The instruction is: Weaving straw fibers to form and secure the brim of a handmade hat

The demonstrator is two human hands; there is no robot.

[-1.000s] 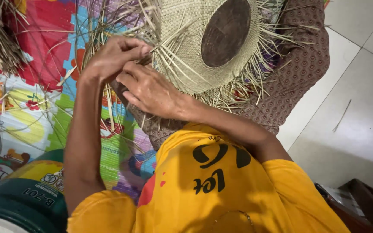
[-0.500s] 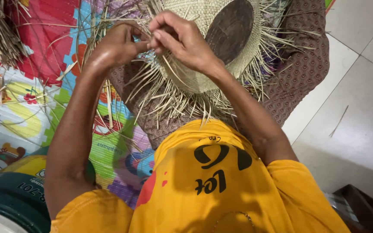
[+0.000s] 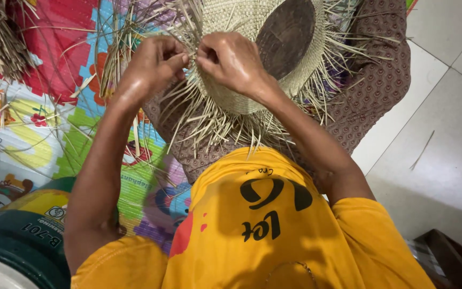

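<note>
We pinch loose straw strands (image 3: 209, 115) between left hand (image 3: 156, 61) and right hand (image 3: 231, 59), held close together at the rim of the woven hat (image 3: 236, 21) on our lap, mid-plait; the next crossing likely needs steady tension.

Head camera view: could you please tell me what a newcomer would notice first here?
Top centre, a half-woven straw hat sits on a dark round mould in the person's lap, loose straw ends fanning out all round. Both hands meet at its near-left edge: the left hand and right hand pinch strands there. Below, a bright yellow shirt fills the foreground, and a colourful play mat lies at left.
</note>
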